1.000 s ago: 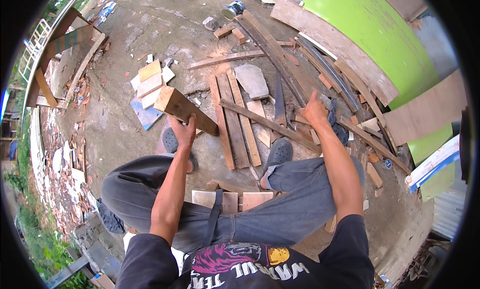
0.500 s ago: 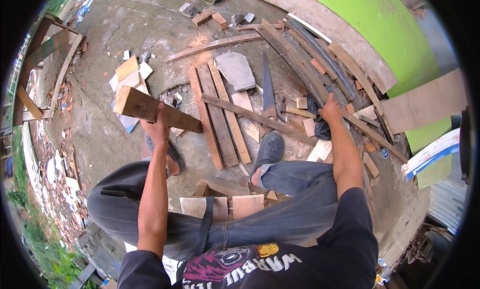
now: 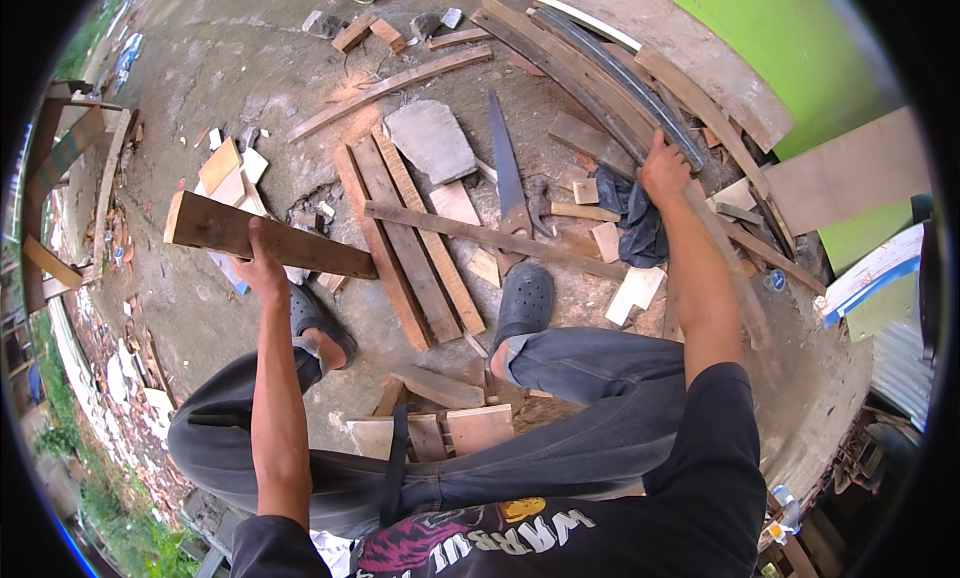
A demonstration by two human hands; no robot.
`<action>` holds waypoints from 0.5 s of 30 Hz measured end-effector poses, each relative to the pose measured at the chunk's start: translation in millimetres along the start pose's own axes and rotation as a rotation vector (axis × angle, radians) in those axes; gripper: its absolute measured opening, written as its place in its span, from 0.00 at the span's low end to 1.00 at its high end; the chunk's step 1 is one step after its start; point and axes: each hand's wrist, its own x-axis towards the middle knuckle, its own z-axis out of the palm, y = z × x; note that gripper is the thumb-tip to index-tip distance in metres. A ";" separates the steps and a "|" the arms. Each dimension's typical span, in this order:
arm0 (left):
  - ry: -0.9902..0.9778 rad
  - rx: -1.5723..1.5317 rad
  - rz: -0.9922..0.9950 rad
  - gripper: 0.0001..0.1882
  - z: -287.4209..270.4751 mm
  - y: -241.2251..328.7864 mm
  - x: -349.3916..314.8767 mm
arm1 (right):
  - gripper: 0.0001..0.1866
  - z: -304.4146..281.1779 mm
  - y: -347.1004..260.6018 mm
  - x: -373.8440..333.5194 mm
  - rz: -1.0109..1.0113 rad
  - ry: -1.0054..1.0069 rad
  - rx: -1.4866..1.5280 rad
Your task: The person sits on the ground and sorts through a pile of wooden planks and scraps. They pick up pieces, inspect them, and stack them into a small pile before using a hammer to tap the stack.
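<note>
Timber-handling step: left hand [image 3: 262,270] grips short beam [image 3: 315,251]; right hand [image 3: 668,172], half-curled, meets long plank [image 3: 590,76], hold unclear; lifting likely requires closure.

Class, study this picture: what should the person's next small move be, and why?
Probably set down the thick wooden beam, freeing the left hand to help steady the long planks. That hand is wrapped around the beam, while only the right hand is at the planks, which extend well beyond it.
</note>
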 end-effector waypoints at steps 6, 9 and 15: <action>-0.037 -0.006 -0.069 0.22 -12.6 3.7 -2.4 | 0.46 -6.8 -9.6 14.3 0.327 0.160 -0.116; 0.003 -0.021 -0.085 0.23 -12.2 9.7 -6.8 | 0.46 9.7 -16.3 5.4 0.178 0.118 -0.013; 0.028 0.009 -0.079 0.21 -21.6 4.5 -2.9 | 0.21 16.9 -99.4 -66.6 -0.613 -0.213 0.373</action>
